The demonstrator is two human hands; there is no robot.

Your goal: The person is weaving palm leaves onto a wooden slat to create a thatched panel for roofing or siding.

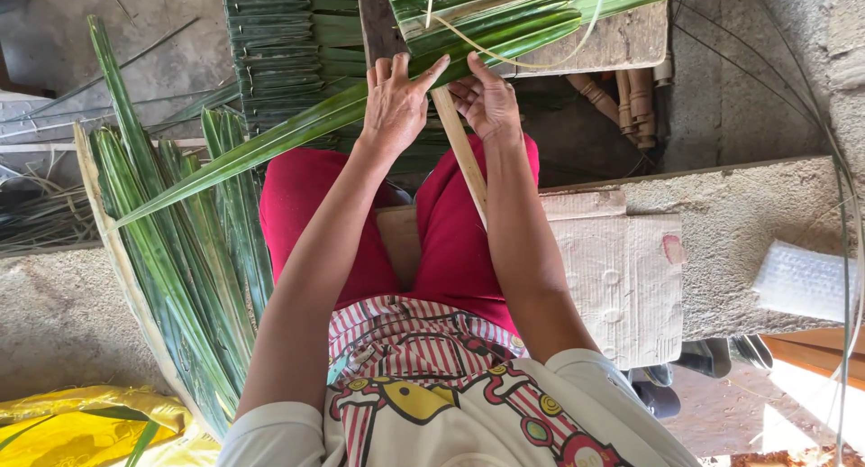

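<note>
My left hand [395, 102] pinches a long green palm leaf [270, 147] that runs from lower left up to the upper right. My right hand [487, 102] is closed around the top of a pale wooden stick [464, 156] that slants down across my red trousers. Both hands meet just below a bundle of folded green leaves [487, 16] lying on a wooden bench [622, 43].
A palm frond with many leaflets [171, 269] lies at my left. Woven leaf panels [270, 52] are stacked ahead. A cardboard sheet [622, 278] covers the concrete ledge [748, 224] where I sit. A yellow bag [72, 426] lies at bottom left.
</note>
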